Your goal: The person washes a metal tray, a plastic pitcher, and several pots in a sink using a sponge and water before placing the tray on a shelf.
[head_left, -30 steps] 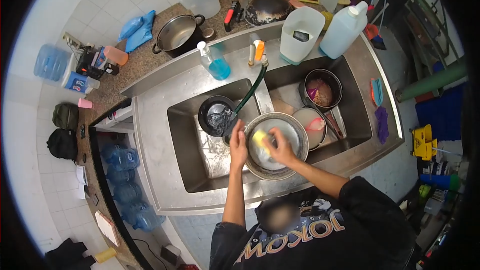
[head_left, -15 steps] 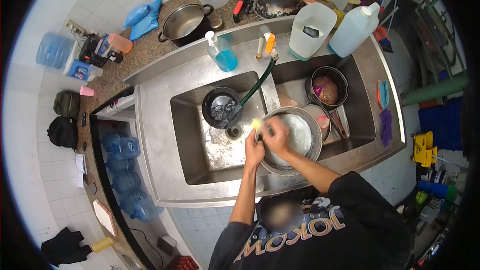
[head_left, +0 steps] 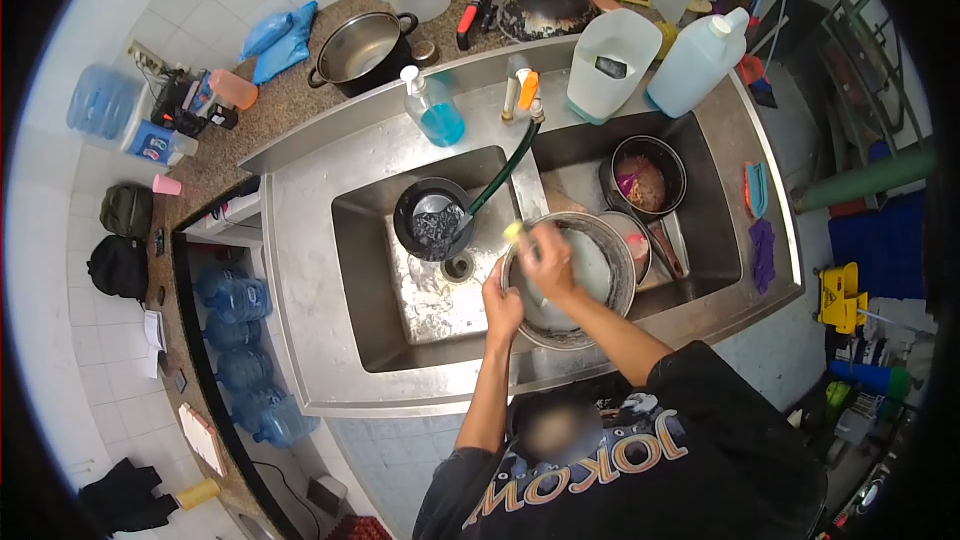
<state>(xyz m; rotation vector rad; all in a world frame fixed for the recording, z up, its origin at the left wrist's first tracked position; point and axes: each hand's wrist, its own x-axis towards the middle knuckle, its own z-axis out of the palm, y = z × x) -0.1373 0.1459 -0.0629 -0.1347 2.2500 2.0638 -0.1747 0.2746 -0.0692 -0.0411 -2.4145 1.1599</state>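
A large metal pot [head_left: 607,240], whitish and wet inside, rests tilted over the divider of the double sink. My left hand [head_left: 502,302] is closed on its left rim. Over the same rim, my right hand [head_left: 547,262] grips a small sponge [head_left: 514,231], its yellow end showing; the rest is hidden by my fingers. Left of my hands, a black pan [head_left: 408,208] holding water sits in the left basin, with a green hose [head_left: 508,168] running into it from the tap. A dark pot [head_left: 650,175] with brownish contents stands in the right basin.
On the sink's back ledge stand a blue soap bottle [head_left: 437,118], a cut plastic jug [head_left: 605,80] and a large bluish jug [head_left: 690,65]. The orange-handled tap [head_left: 526,90] rises between the basins. A two-handled pot [head_left: 362,48] is on the counter behind. Purple cloth [head_left: 763,255] lies at the right edge.
The right hand with the sponge has shifted slightly along the pot's rim, while the left keeps its hold. The whole view has moved a little.
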